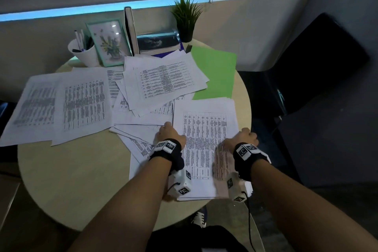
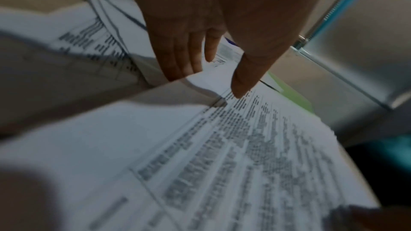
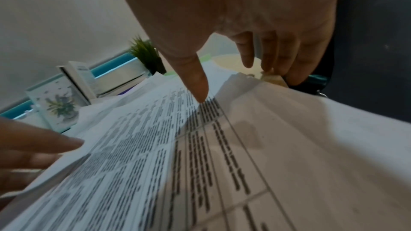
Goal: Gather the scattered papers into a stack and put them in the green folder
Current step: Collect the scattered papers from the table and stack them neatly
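Note:
A stack of printed papers [image 1: 204, 133] lies at the front right of the round table [image 1: 71, 190]. My left hand [image 1: 168, 132] holds the stack's left edge, thumb on top and fingers behind the edge [image 2: 208, 83]. My right hand [image 1: 248, 135] grips the right edge, its thumb pressing the top sheet and its fingers curled past the edge [image 3: 233, 83]. The green folder [image 1: 216, 75] lies closed just beyond the stack, partly under loose sheets. More papers lie scattered: two large sheets at the left [image 1: 81, 104] and an overlapping heap in the middle [image 1: 163, 82].
Along the table's back stand a white cup of pens [image 1: 86, 53], a framed flower picture [image 1: 109, 43], an upright book [image 1: 131, 28], a flat book [image 1: 157, 43] and a potted plant [image 1: 187, 20]. A dark chair [image 1: 319, 63] stands at the right.

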The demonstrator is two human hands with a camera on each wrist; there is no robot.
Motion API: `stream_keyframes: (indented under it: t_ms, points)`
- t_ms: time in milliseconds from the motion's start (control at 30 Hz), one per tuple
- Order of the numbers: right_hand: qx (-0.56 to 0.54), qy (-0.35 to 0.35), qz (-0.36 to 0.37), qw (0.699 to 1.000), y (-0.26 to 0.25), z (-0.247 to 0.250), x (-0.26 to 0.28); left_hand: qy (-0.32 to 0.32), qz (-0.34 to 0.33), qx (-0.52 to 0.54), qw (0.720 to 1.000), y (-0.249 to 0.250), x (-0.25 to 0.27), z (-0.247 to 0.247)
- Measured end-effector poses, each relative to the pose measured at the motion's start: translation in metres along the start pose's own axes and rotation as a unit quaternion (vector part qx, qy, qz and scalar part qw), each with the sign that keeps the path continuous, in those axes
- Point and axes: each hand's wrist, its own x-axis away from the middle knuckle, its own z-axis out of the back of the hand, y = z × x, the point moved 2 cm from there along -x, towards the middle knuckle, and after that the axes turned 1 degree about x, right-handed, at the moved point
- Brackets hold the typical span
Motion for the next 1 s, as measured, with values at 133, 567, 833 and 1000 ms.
stream_keyframes:
  t_ms: [133,567,833,1000]
  points:
    - [0.031,-0.044,-0.018,0.998,0.003,0.002,-0.018,-0.039,0.040,0.102,0.993,0.003,-0.002,-0.006]
    - [-0.082,-0.065,0.020,0.994,-0.009,-0.002,-0.016,-0.046,0.014,0.129,0.990,-0.001,-0.001,-0.018]
    - [-0.336,-0.054,0.073,0.938,-0.027,0.036,-0.011,-0.013,-0.049,0.246,0.968,0.019,0.013,0.030]
    - [-0.352,0.046,0.205,0.912,-0.072,0.088,0.006,0.058,-0.126,0.324,0.936,0.077,0.027,0.082]
